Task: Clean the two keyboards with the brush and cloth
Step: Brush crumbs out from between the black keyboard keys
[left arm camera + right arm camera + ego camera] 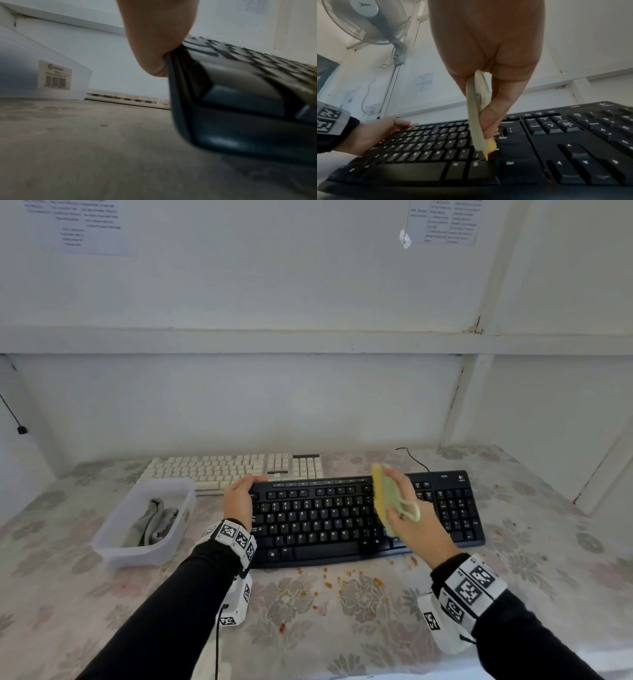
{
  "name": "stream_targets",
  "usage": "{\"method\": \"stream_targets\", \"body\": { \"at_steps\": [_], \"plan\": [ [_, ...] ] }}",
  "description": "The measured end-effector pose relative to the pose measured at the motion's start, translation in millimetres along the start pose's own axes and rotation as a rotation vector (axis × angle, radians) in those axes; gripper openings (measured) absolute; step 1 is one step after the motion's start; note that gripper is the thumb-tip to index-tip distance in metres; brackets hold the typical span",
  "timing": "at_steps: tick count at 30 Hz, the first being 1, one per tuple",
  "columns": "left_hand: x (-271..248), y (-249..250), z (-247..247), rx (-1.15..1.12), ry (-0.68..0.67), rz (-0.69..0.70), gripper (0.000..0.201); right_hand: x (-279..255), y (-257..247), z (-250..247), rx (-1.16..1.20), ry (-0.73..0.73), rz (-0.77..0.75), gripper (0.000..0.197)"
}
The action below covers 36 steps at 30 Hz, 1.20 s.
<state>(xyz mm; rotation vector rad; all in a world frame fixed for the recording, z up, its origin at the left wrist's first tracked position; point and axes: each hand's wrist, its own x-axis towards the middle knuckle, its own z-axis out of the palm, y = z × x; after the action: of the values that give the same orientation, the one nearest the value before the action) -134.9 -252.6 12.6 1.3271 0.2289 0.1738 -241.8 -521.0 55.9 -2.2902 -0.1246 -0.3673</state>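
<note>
Right hand (409,518) fingers curled round brush (387,501), bristles on black keyboard (342,518) mid-right. Left hand (239,498) grips its tilted left end. Brush light, rigid; hold by back. Cloth (154,522) in tub (113,549).

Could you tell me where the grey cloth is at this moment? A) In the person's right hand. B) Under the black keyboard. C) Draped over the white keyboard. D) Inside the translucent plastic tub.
D: the crumpled grey cloth lies inside the translucent plastic tub, left of the black keyboard.
</note>
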Motion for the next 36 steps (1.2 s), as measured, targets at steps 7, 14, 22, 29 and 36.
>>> {"method": "stream_targets", "body": {
  "at_steps": [7, 14, 22, 29, 36],
  "plan": [
    [1, -1, 0, 0.010, -0.001, -0.015, 0.039, -9, -13, -18, -0.082, -0.275, 0.366, 0.050],
    [-1, 0, 0, 0.012, 0.004, -0.007, 0.038, 0, 5, -14, -0.092, 0.139, -0.022, 0.069],
    [1, -1, 0, 0.016, 0.003, -0.017, 0.039, -7, 8, -22, -0.094, -0.132, 0.335, 0.067],
    [-1, 0, 1, 0.005, 0.004, 0.011, 0.039, -5, 10, -39, -0.072, 0.221, 0.084, 0.066],
    [-1, 0, 2, -0.001, 0.017, 0.015, 0.039, -1, 23, -36, -0.269, 0.103, 0.368, 0.023]
  ]
}}
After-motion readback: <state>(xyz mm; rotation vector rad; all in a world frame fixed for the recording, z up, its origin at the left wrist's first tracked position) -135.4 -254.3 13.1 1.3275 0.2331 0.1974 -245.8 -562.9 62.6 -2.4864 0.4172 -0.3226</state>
